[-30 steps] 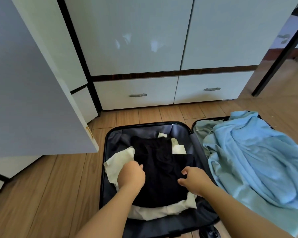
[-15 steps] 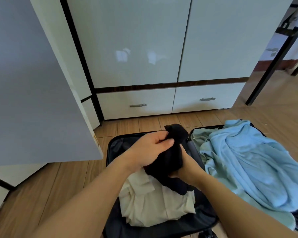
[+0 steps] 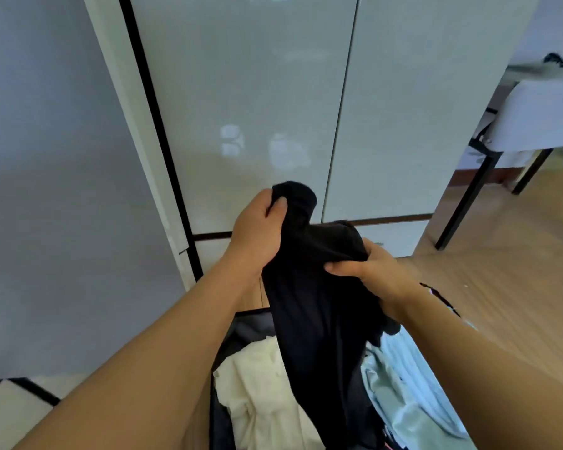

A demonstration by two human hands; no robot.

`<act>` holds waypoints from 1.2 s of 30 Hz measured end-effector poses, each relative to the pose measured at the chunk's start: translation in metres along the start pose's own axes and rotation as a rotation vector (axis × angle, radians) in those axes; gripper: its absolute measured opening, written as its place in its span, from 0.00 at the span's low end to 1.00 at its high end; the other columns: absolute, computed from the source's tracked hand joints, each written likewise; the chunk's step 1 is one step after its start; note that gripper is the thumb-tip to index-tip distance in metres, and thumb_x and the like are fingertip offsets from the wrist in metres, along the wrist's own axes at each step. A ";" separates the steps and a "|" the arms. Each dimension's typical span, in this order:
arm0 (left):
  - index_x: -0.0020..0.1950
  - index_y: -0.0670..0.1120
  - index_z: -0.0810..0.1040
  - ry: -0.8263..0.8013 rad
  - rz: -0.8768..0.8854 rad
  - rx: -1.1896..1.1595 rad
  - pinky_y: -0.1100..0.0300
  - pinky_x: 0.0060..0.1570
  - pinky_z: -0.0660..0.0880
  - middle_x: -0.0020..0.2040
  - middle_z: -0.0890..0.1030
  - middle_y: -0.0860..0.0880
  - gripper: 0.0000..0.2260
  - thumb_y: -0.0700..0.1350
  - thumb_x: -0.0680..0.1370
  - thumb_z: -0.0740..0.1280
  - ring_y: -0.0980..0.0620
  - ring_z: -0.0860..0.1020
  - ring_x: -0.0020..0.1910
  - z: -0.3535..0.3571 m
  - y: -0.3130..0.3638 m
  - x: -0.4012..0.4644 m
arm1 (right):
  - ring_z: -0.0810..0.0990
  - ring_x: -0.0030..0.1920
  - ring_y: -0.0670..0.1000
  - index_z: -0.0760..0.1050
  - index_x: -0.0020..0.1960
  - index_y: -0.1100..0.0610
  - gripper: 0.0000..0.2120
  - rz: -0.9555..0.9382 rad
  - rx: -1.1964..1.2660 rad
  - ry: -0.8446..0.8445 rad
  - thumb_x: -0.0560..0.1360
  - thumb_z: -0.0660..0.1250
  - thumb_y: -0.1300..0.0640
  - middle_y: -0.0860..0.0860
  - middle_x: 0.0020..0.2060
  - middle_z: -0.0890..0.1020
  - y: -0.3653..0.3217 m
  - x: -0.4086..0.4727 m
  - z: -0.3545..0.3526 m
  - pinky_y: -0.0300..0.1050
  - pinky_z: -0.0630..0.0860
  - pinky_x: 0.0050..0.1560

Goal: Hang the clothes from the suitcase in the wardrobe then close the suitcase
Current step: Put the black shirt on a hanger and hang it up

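Observation:
A black garment [image 3: 312, 306] hangs in the air above the open suitcase [image 3: 241, 323]. My left hand [image 3: 257, 232] grips its upper end. My right hand [image 3: 368, 271] grips a bunched fold lower down on the right. Below, a cream garment [image 3: 260, 394] lies in the suitcase's left half and a light blue garment [image 3: 410, 388] in its right half. The white wardrobe [image 3: 257, 102] stands straight ahead with its middle doors closed. Its left door [image 3: 56, 190] stands swung open toward me.
A black-legged table with a white cloth [image 3: 540, 121] stands at the right on the wooden floor [image 3: 501, 271]. The open wardrobe door fills the left side of the view.
Both hands have lifted the black garment out of the suitcase and higher up. The view has tilted up toward the wardrobe doors.

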State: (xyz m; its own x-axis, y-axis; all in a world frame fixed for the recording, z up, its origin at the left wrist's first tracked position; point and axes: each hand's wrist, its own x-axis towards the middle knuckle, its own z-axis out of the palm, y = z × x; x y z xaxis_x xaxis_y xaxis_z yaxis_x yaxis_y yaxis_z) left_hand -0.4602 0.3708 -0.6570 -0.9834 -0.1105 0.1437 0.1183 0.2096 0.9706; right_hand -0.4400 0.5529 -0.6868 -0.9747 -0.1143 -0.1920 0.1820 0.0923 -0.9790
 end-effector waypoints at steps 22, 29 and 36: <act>0.61 0.51 0.77 -0.351 -0.194 -0.220 0.51 0.62 0.74 0.55 0.83 0.50 0.18 0.58 0.81 0.56 0.50 0.81 0.55 -0.122 0.503 0.000 | 0.84 0.48 0.58 0.76 0.56 0.62 0.19 -0.067 0.326 -0.047 0.68 0.75 0.58 0.61 0.50 0.84 -0.557 -0.156 0.016 0.50 0.81 0.45; 0.59 0.48 0.77 -0.185 -0.107 0.306 0.51 0.51 0.78 0.55 0.80 0.46 0.23 0.59 0.81 0.49 0.46 0.79 0.53 -0.190 0.579 -0.014 | 0.82 0.55 0.57 0.73 0.62 0.64 0.17 -0.169 0.606 -0.122 0.74 0.67 0.64 0.60 0.56 0.81 -0.610 -0.189 0.042 0.50 0.80 0.49; 0.59 0.45 0.79 -0.166 -0.108 -0.250 0.56 0.51 0.76 0.54 0.82 0.49 0.17 0.55 0.81 0.58 0.51 0.80 0.53 -0.252 0.604 -0.029 | 0.82 0.54 0.57 0.75 0.63 0.60 0.18 -0.155 0.618 -0.227 0.75 0.67 0.56 0.58 0.55 0.83 -0.643 -0.217 0.081 0.51 0.79 0.51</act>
State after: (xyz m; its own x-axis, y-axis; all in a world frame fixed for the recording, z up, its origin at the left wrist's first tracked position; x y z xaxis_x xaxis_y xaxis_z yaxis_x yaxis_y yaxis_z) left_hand -0.3259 0.2561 -0.0266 -0.9987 0.0449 0.0235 0.0216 -0.0422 0.9989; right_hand -0.3353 0.4382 -0.0215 -0.9565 -0.2916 0.0099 0.1487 -0.5165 -0.8433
